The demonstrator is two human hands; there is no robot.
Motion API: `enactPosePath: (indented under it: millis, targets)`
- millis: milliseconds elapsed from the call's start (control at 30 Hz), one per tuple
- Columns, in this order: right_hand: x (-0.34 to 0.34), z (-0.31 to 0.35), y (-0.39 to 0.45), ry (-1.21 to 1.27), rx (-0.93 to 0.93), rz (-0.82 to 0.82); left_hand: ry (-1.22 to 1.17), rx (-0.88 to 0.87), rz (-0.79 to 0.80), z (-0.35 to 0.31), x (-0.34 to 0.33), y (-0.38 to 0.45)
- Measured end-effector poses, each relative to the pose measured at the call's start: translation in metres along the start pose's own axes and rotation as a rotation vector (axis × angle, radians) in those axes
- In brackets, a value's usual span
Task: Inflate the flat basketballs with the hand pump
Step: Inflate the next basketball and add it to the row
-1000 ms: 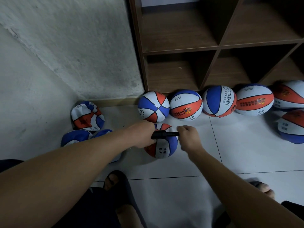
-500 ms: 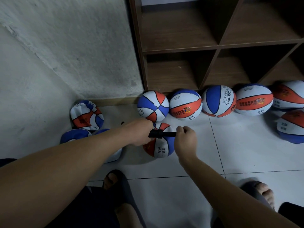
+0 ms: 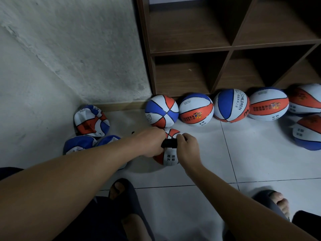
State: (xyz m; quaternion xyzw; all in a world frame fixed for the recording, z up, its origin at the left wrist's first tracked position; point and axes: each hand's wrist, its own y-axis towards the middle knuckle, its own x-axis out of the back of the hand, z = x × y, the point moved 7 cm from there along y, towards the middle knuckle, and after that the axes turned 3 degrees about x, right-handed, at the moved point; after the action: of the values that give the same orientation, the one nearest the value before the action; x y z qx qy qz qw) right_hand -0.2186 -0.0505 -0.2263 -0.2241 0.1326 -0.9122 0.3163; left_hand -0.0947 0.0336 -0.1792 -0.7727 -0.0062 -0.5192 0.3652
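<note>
**Pump pressed short over a ball on the tiled floor**

The floor (image 3: 199, 206) was of pale tiles, with a rough plastered wall (image 3: 78, 49) at the far left and a brown wooden shelf unit (image 3: 231, 47) at the far right.

The fingers of the left hand (image 3: 150, 142) were curled closed around the body of the black hand pump (image 3: 169, 143), most of which was hidden inside the fist. The right hand (image 3: 186, 148) was also curled, and it gripped the other end of the pump; only a short black piece showed between the two hands, which were almost touching. The pump lay across, just above the ball being pumped (image 3: 167, 154), a red, white and blue basketball that stood on the floor under the hands.

Farther out, a row of round basketballs (image 3: 196, 112) lay along the foot of the shelf unit, and it continued to the right edge. At the left, near the wall, a crumpled flat ball (image 3: 91, 121) leaned in the corner, and two more flat balls (image 3: 79, 145) lay just near of it, partly behind the left forearm. At the near edge, two feet in dark slippers (image 3: 125, 193) stood on the tiles.
</note>
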Motion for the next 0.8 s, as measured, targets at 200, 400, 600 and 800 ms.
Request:
enactPosePath:
  millis: [200,400,600,800]
  targets:
    - [0.036,-0.018,0.019,-0.006,-0.056,-0.022,-0.02,0.037,0.039,0.021,0.007,-0.001]
    - [0.074,-0.024,0.038,-0.001,-0.049,-0.096,-0.04,0.067,0.043,0.031,0.007,0.0]
    - [0.039,-0.011,0.001,0.032,-0.04,-0.245,0.026,0.03,-0.046,0.012,0.014,-0.004]
    - [0.008,0.003,-0.017,0.065,0.025,-0.183,0.07,-0.017,-0.076,-0.006,0.011,-0.011]
